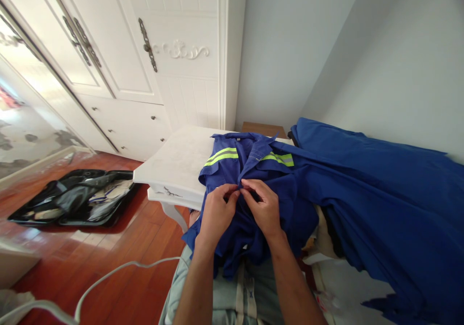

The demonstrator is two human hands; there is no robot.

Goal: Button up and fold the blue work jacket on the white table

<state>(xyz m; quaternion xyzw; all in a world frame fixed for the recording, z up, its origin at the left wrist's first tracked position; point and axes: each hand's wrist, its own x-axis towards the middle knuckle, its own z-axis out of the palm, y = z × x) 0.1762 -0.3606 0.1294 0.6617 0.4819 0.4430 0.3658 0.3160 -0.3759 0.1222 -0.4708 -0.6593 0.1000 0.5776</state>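
A blue work jacket (221,170) with yellow-green and grey reflective strips lies front up, its collar toward the wall. Its upper part rests on a white table (177,153), and its lower part hangs over my lap. My left hand (220,206) pinches the front edge of the jacket at mid chest. Right beside it, my right hand (261,204) pinches the same front opening, with both sets of fingertips nearly touching. Whatever small part sits between the fingertips is hidden. One long sleeve side of the jacket spreads to the right.
More blue cloth (380,184) is piled at the right by the wall. An open black suitcase (72,197) with clothes lies on the red wood floor (145,247). White wardrobes (188,15) stand behind. A white cable (108,272) runs across the floor at the left.
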